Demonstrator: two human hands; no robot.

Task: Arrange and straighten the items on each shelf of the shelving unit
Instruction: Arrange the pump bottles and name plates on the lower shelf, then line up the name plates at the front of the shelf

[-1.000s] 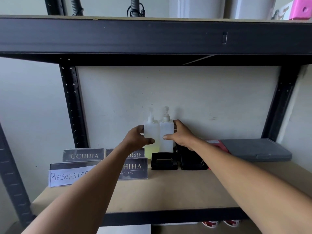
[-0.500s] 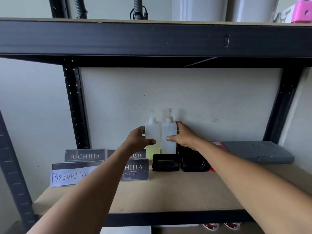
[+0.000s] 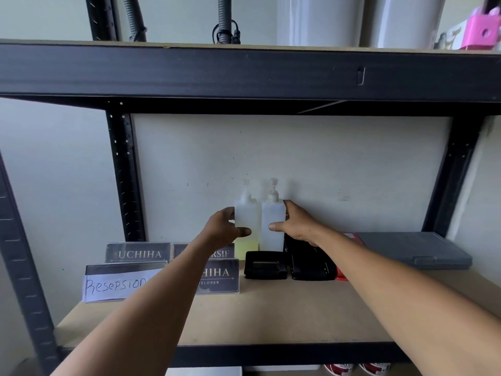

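Two translucent pump bottles stand side by side, touching, at the back of the wooden shelf (image 3: 271, 316). My left hand (image 3: 222, 229) grips the left bottle (image 3: 245, 215), which has yellow liquid in its bottom. My right hand (image 3: 296, 225) grips the right bottle (image 3: 272, 215), thumb across its front. Both bottles are upright against the white back wall.
Several dark nameplates (image 3: 138, 252) and a handwritten "Resepsionis" sign (image 3: 116, 286) stand at the left. Two black hole punches (image 3: 265, 267) (image 3: 311, 264) sit in front of the bottles. A grey case (image 3: 414, 251) and a red item (image 3: 349, 237) lie at the right. A black beam (image 3: 244, 71) runs overhead.
The view has shifted slightly; both hands keep their grip on the two bottles, which stay together at the back of the shelf.
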